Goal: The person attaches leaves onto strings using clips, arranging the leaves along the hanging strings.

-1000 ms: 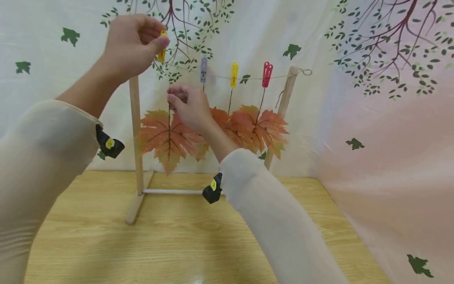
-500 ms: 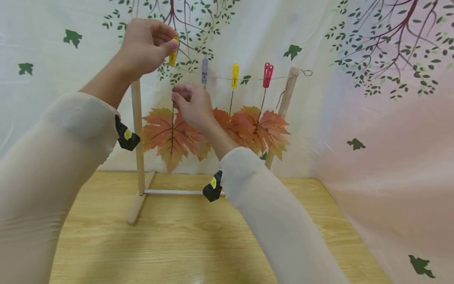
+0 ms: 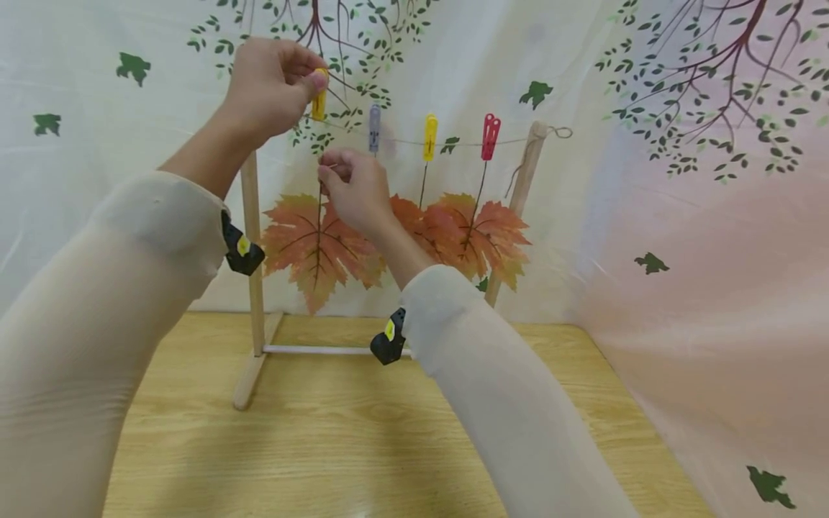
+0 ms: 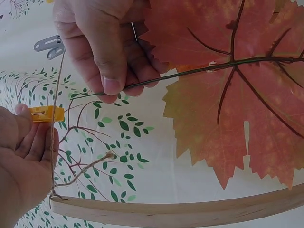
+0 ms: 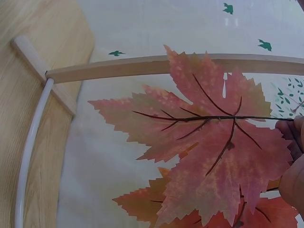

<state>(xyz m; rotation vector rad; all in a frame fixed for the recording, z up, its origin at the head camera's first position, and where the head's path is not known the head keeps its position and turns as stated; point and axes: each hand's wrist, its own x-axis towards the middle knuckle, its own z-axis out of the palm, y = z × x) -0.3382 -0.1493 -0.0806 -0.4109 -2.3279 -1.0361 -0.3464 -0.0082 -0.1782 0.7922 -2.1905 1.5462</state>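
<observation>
My left hand [image 3: 265,90] pinches a yellow clothespin [image 3: 319,97] at the left part of the string [image 4: 53,142]; in the left wrist view the pin's end overlaps that string. Lower and to the right, my right hand [image 3: 356,187] holds an orange-red artificial maple leaf [image 3: 304,244] by its thin dark stem [image 4: 175,76], between thumb and fingers. The stem's free tip points toward the string, a little below the clothespin. The leaf hangs down below my right hand, and its blade fills much of the right wrist view.
A grey clothespin [image 3: 374,129], another yellow one [image 3: 430,137] and a red one [image 3: 491,137] clip more leaves [image 3: 495,230] along the string. Wooden posts [image 3: 255,309] with a white crossbar [image 3: 317,350] stand on the wood-grain table [image 3: 363,446]. Behind hangs a leaf-printed backdrop [image 3: 583,216].
My left hand has moved right and slightly down with the yellow clothespin, closer above the right hand. The right hand and its leaf have shifted slightly right.
</observation>
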